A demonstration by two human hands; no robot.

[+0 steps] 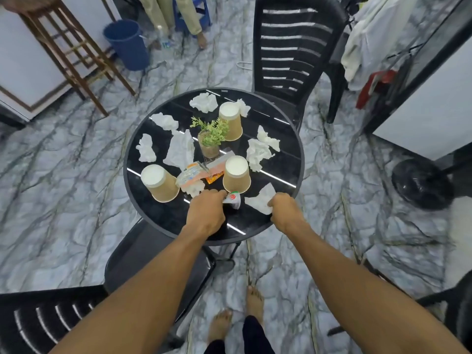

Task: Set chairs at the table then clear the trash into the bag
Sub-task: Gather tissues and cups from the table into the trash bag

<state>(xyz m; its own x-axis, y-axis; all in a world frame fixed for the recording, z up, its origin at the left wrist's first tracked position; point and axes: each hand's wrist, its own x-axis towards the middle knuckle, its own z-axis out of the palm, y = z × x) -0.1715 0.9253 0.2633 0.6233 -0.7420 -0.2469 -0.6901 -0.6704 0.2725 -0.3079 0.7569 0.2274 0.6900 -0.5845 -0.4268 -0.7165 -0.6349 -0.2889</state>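
The left grip [207, 213] is curled over the near part of the bench [293, 139], its fingertips closed on a small packet [233, 199] with a red and green mark. The packet sticks out to the right of the fingers. Just beside it, the right grip [286, 213] pinches the near corner of a flat white tissue [261, 201], which spreads away from the knuckles toward the bench's middle. Both grips are narrow and each holds a piece of trash.

The rest of the trash lies beyond the hands, farther from the person. The nearest piece is an upturned paper cup [236, 174] standing between the two grips, likely a shorter reach for the left. A second cup [159, 182] stands off to the left, with an orange wrapper [198, 172] between the two. A third cup [231, 121] stands on the far side, just behind a small potted plant [210, 139] at the centre. Crumpled tissues ring the plant.

The bench is round, black and glossy, on a grey marbled floor [63, 200]. A black slatted chair [293, 52] is drawn up at its far side, and another chair's seat [153, 254] is pushed in at the near left, so the chairs appear to be set. No bag is in view; a blue bin [126, 44] stands well apart by a wooden stool [71, 49].
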